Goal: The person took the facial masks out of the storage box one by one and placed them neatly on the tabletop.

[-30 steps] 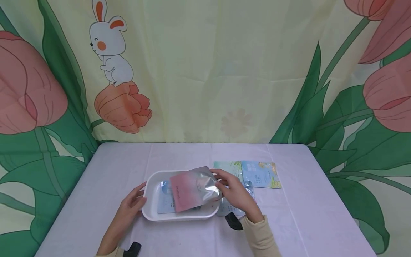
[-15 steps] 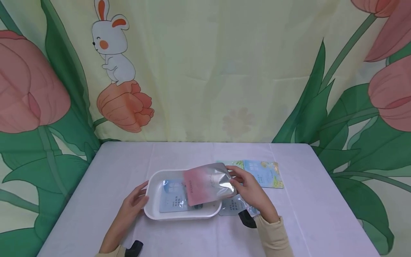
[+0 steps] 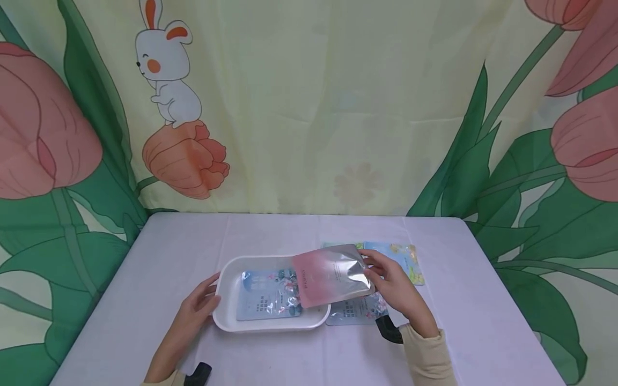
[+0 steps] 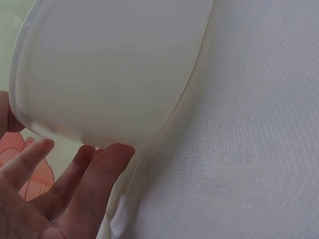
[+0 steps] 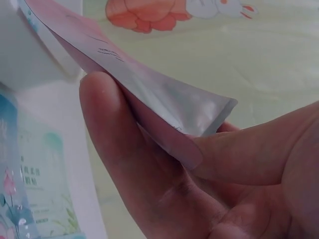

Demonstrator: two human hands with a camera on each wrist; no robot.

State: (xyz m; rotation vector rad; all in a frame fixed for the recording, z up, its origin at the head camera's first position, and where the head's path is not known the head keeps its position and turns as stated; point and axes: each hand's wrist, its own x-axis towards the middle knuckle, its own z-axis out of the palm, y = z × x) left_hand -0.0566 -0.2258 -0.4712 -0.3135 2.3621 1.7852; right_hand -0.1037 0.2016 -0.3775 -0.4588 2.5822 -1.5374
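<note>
In the head view my right hand (image 3: 393,281) pinches the silver end of a pink-and-silver foil sachet (image 3: 328,273). The sachet is tilted above the right end of a white tray (image 3: 227,321), covering part of its rim. In the right wrist view, the thumb and fingers grip the sachet (image 5: 129,79) by its edge. At the tray's left end, my left hand (image 3: 195,305) touches the outer wall with its fingertips, seen close on the tray (image 4: 109,74) in the left wrist view. A blue sachet (image 3: 265,295) with printed flowers lies flat in the tray.
Right of the tray, on the white tablecloth (image 3: 463,343), lie another blue sachet (image 3: 352,311), a blue-and-yellow packet (image 3: 415,265) and a green packet (image 3: 343,244), partly hidden by the held sachet and right hand. A printed curtain (image 3: 289,107) hangs behind the table.
My right hand has moved right with the pink-and-silver sachet, from over the tray's middle to its right end. More of the blue sachet in the tray now shows. My left hand stays put.
</note>
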